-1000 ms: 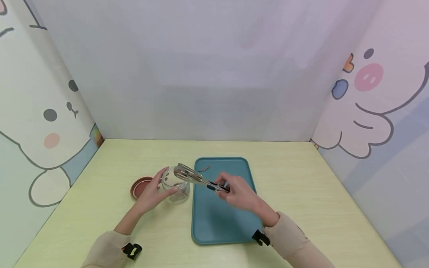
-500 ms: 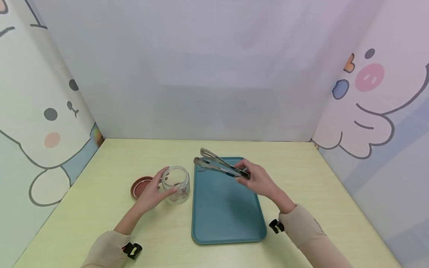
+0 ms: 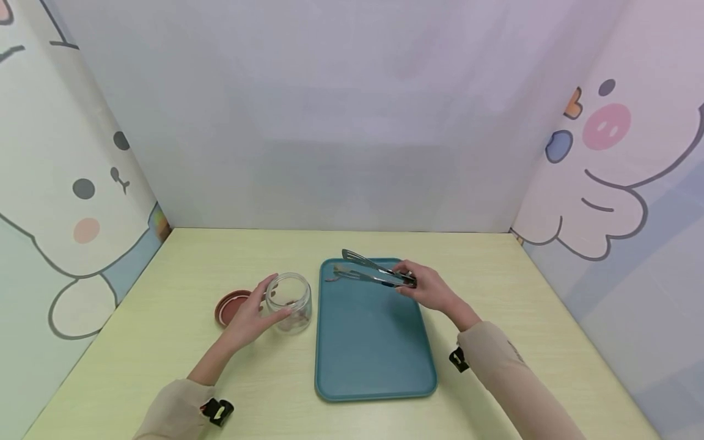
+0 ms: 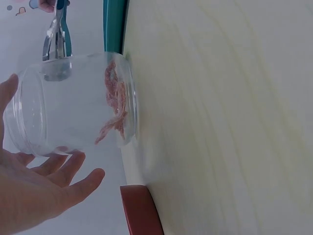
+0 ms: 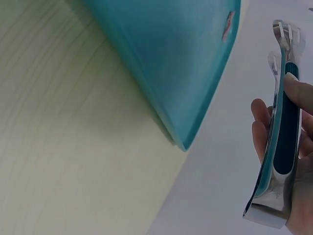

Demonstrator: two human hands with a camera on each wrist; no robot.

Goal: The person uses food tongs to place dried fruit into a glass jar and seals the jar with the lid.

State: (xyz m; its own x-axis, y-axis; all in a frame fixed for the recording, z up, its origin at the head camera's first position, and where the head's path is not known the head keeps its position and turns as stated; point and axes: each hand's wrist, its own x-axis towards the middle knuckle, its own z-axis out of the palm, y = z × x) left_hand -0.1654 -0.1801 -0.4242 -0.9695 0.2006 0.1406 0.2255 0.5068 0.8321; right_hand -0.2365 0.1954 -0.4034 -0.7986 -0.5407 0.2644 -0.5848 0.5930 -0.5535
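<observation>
A cartoon face (image 3: 85,201) covered the left wall. Next came the red-brown lid (image 3: 227,311), which lay on the pale worktop (image 3: 495,281), partly hidden by the left hand (image 3: 249,319). That hand, in a beige sleeve (image 3: 175,400), had its grip curved round the jar (image 3: 297,315) near the mouth, thumb on the near side. The jar stood upright on the worktop, just left of the tray (image 3: 374,348); pinkish strips (image 4: 120,98) lay tangled at its bottom. On the blue-green tray, 1 loose strip (image 5: 228,26) lay by the far left corner. The tongs (image 5: 286,132) hung above the tray's far end, their 2 tips apart and close to that strip; whether they touched it could not be told. The right hand (image 3: 429,288) had its grip clamped on the tongs' handles. Rightmost, a pink-snouted cartoon (image 3: 596,177) filled the right wall.
</observation>
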